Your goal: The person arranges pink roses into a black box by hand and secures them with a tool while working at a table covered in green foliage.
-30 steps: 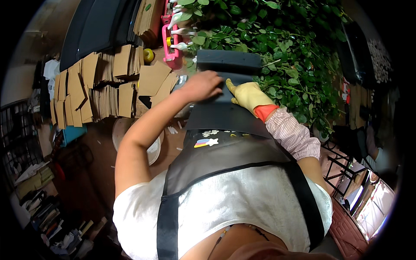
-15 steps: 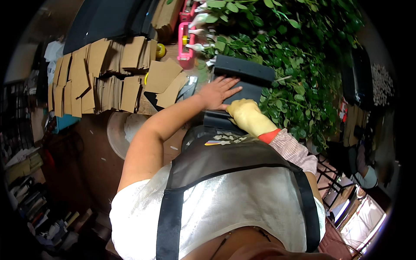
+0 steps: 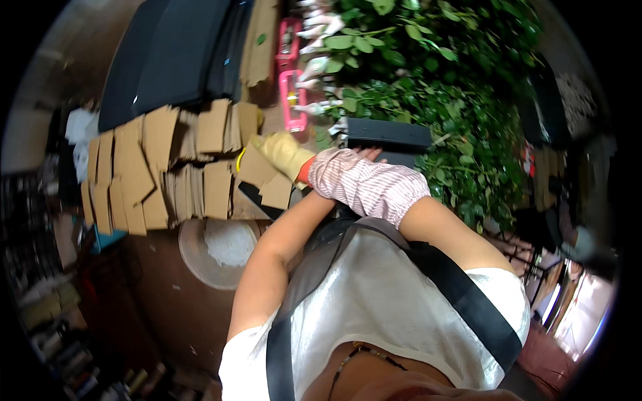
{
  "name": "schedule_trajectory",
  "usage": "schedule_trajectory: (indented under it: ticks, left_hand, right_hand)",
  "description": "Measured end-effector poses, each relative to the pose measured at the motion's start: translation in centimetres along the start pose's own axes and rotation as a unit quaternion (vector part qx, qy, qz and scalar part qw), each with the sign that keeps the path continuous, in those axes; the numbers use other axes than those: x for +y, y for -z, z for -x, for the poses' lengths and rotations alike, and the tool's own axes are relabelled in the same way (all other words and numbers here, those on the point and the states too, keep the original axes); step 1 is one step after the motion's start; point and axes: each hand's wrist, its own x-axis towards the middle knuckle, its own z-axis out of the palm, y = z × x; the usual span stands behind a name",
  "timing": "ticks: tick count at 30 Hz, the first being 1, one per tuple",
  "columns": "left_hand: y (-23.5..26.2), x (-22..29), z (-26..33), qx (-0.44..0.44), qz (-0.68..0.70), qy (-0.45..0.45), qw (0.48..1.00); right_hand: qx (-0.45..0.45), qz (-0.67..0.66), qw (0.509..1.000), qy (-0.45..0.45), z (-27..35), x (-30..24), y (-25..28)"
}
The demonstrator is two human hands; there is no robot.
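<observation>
My left hand [image 3: 369, 154] lies on a dark grey folded sheet [image 3: 401, 159]; its fingertips show flat, the rest is hidden behind my right sleeve. My right arm, in a striped sleeve, crosses over my left forearm. In a yellow glove, my right hand [image 3: 284, 154] has its fingers bent over the upper edge of a loose brown cardboard piece [image 3: 256, 167]; the fingertips are slightly blurred. Another cardboard piece [image 3: 276, 192] overlaps it on the right. The sheet's raised dark ridge [image 3: 388, 134] stands beyond my left hand.
Rows of upright cardboard pieces [image 3: 150, 157] stand at the left, with stacked black sheets [image 3: 177, 53] behind. Leafy green stems [image 3: 448, 100] fill the right side. Pink holders [image 3: 293, 100] stand at the back. A round tub [image 3: 190, 250] with white contents sits lower left.
My right hand has left the dark sheet and moved left across my left arm to the loose cardboard. My left hand stays on the sheet. The whole view has shifted.
</observation>
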Motion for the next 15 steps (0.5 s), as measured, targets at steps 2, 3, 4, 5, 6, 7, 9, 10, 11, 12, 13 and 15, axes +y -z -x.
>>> schedule_trajectory:
  ticks: [2, 3, 4, 5, 6, 7, 9, 10, 11, 12, 13, 15]
  left_hand:
    - [-3.7, 0.3, 0.0, 0.164, -0.023, -0.049, 0.985]
    - [-1.9, 1.3, -1.2, 0.162, -0.008, -0.081, 0.983]
    - [2.7, 2.4, -2.4, 0.021, 0.025, -0.048, 0.998]
    - [0.3, 0.8, -1.0, 0.010, 0.066, -0.018, 0.998]
    - [-2.4, -0.6, -0.1, -0.001, 0.111, 0.004, 0.994]
    - [-5.1, -1.6, 0.3, -0.012, 0.159, 0.017, 0.987]
    - [1.1, 1.8, 0.2, -0.018, 0.309, 0.049, 0.950]
    - [1.7, 2.0, 0.0, -0.088, 0.381, 0.082, 0.917]
    - [1.7, 2.2, -0.4, -0.160, 0.442, 0.119, 0.874]
    - [3.1, 2.5, -0.5, -0.130, 0.294, 0.101, 0.942]
    - [4.4, 3.0, -0.9, -0.100, 0.135, 0.089, 0.982]
    - [3.9, 2.7, -0.5, -0.022, 0.144, -0.012, 0.989]
  right_hand:
    - [0.077, 0.075, 0.992, 0.064, 1.6, 1.3, 2.3]
    - [0.018, 0.075, 0.995, 0.061, 2.3, 2.9, 3.5]
    - [-0.003, 0.009, 0.999, 0.043, 3.6, 4.3, 5.4]
    - [-0.059, -0.025, 0.997, 0.044, 3.9, 4.1, 10.8]
    - [-0.117, -0.057, 0.991, 0.035, 5.1, 4.7, 14.9]
    - [-0.182, -0.055, 0.981, 0.043, 6.0, 5.4, 15.4]
    - [-0.089, -0.168, 0.979, -0.077, 13.2, 8.8, 16.3]
    - [0.031, -0.323, 0.943, -0.068, 17.0, 10.6, 16.1]
    - [0.008, -0.385, 0.916, -0.115, 20.1, 11.9, 16.3]
    - [-0.155, -0.420, 0.874, -0.188, 21.5, 13.0, 17.9]
    - [-0.255, -0.502, 0.775, -0.286, 23.2, 13.3, 17.9]
    - [-0.207, -0.588, 0.684, -0.379, 26.8, 13.2, 13.1]
